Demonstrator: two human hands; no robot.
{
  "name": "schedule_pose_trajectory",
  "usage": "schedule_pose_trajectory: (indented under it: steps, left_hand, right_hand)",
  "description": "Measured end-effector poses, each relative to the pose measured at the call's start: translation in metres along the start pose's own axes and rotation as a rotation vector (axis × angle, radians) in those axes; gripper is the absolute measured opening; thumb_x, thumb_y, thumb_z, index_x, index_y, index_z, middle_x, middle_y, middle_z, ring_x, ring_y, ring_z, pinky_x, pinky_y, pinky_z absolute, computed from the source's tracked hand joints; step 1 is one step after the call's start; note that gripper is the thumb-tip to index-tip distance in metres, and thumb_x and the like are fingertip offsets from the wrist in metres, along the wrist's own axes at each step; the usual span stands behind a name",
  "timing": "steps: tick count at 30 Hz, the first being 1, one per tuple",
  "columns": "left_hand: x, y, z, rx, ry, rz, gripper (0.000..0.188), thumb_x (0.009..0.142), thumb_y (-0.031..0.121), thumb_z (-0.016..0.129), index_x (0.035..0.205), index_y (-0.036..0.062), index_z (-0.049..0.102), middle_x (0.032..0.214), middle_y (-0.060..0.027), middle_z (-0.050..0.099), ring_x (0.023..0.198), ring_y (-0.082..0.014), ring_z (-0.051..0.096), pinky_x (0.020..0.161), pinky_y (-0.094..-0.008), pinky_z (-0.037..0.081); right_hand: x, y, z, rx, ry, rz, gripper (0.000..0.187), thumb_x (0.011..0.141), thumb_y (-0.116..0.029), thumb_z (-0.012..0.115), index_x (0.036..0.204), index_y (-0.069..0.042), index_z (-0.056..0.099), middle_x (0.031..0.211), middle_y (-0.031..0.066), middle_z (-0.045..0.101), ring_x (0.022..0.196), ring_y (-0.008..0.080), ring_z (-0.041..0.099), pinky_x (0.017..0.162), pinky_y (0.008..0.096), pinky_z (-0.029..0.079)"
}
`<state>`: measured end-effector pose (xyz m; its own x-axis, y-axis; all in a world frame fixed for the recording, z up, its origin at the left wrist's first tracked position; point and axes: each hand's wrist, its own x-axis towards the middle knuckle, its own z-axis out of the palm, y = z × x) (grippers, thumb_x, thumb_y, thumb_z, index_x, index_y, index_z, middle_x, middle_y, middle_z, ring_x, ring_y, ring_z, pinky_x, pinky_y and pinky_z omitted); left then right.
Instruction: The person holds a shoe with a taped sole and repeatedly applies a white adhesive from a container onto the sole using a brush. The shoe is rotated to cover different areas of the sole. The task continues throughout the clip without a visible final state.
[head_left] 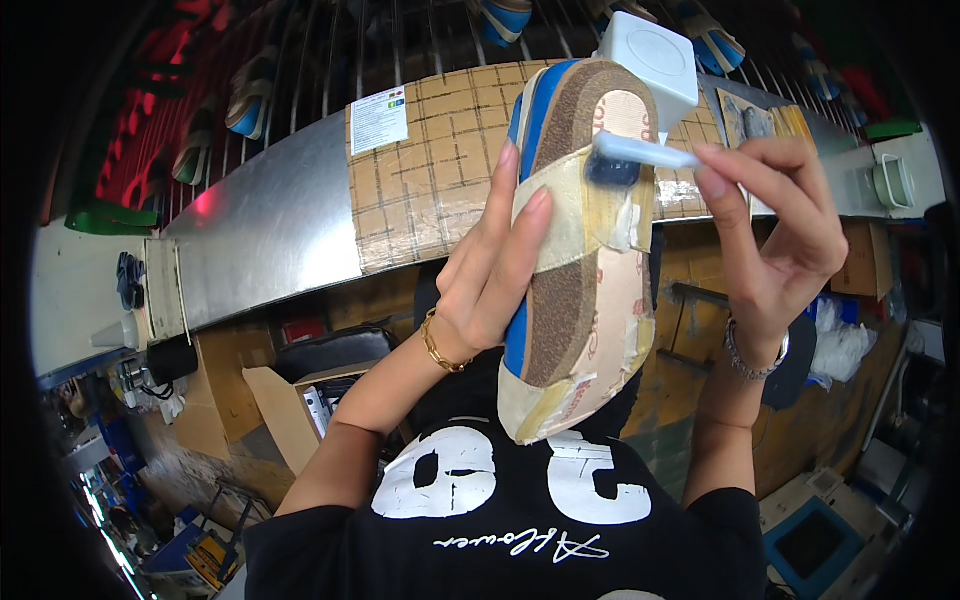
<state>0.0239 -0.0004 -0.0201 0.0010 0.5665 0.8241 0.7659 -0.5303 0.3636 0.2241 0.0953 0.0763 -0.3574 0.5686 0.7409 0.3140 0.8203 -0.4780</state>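
Observation:
My left hand (pixel 492 270) grips an unfinished shoe upper (pixel 560 310) by its side, fingers and thumb wrapped round it. The shoe is tilted up with its underside toward me, showing a pale insole board, brown and blue sides and a cream band across the middle. Pinched between the thumb and fingers of my right hand (pixel 785 215) is a small brush (pixel 645 151) with a whitish handle. Its dark bristles touch the underside near the cream band, and the brush is slightly blurred.
Taped cardboard (pixel 430 170) covers part of a metal bench (pixel 270 220). A white plastic container (pixel 650 62) stands behind the shoe. Beyond lies a rack of rods with several similar shoes (pixel 250 105). An open cardboard box (pixel 285 405) sits below on the left.

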Motion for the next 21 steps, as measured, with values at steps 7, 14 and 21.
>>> schedule_pose_trajectory:
  steps: [7, 14, 21]
  left_hand:
    - [-0.005, 0.005, -0.011, -0.208, -0.127, -0.202, 0.063, 0.091, 0.012, 0.064, 0.146, -0.0025, 0.037, 0.146, -0.0386, 0.037, 0.121, -0.0381, 0.06, 0.094, -0.0368, 0.054]
    - [-0.002, 0.008, -0.017, -0.21, -0.149, -0.19, 0.067, 0.089, 0.007, 0.067, 0.147, -0.0029, 0.035, 0.148, -0.0402, 0.035, 0.123, -0.0405, 0.059, 0.095, -0.0372, 0.054]
    - [-0.003, 0.009, -0.021, -0.208, -0.158, -0.178, 0.072, 0.086, 0.003, 0.07, 0.148, -0.0033, 0.034, 0.149, -0.0417, 0.032, 0.124, -0.0429, 0.058, 0.095, -0.0376, 0.055]
  right_hand:
    - [0.005, -0.001, -0.011, -0.086, 0.027, -0.208, 0.029, 0.071, 0.01, 0.079, 0.098, -0.001, 0.079, 0.097, 0.011, 0.065, 0.088, 0.0187, 0.06, 0.076, 0.0273, 0.046]
    - [0.01, 0.003, -0.023, 0.035, -0.149, -0.156, 0.029, 0.069, 0.007, 0.079, 0.096, -0.002, 0.079, 0.096, 0.012, 0.064, 0.086, 0.0192, 0.059, 0.073, 0.0271, 0.045]
    - [0.008, 0.003, -0.03, 0.112, -0.291, -0.145, 0.03, 0.064, 0.004, 0.079, 0.094, -0.003, 0.08, 0.092, 0.0122, 0.063, 0.083, 0.0194, 0.058, 0.07, 0.0263, 0.041]
